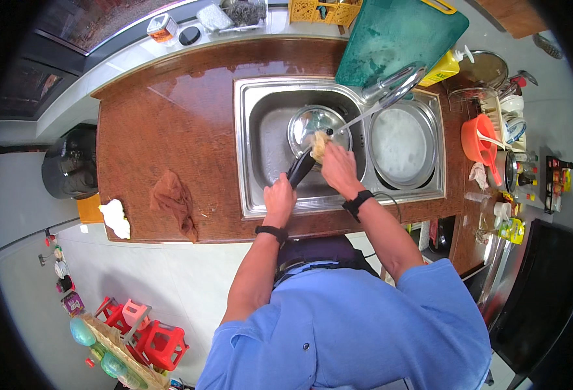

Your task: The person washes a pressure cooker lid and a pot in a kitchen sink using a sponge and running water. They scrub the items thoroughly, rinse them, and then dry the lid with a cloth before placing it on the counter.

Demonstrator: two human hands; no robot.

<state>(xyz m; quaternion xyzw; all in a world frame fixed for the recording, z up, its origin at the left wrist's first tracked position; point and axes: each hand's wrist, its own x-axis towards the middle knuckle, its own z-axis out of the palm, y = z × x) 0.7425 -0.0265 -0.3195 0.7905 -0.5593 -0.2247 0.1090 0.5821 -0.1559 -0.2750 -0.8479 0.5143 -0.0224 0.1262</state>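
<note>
My left hand (280, 194) grips a black handle (301, 168) that slants up into the left bowl of the stainless steel sink (269, 122). The handle leads to a shiny round metal pan or lid (310, 119) with a small black knob (329, 131); I cannot tell which piece the handle belongs to. In my right hand (340, 168) is a tan scrubber (319, 146), pressed near the handle's upper end. A stream of water (359, 117) runs from the chrome faucet (403, 87) onto the metal by the knob.
Cloudy water fills a large round metal basin (403, 146) in the right bowl. A green cutting board (398, 39) leans behind the faucet, beside a yellow soap bottle (442, 68). An orange dipper (479, 139) stands at right. A brown cloth (172, 197) lies on the left counter.
</note>
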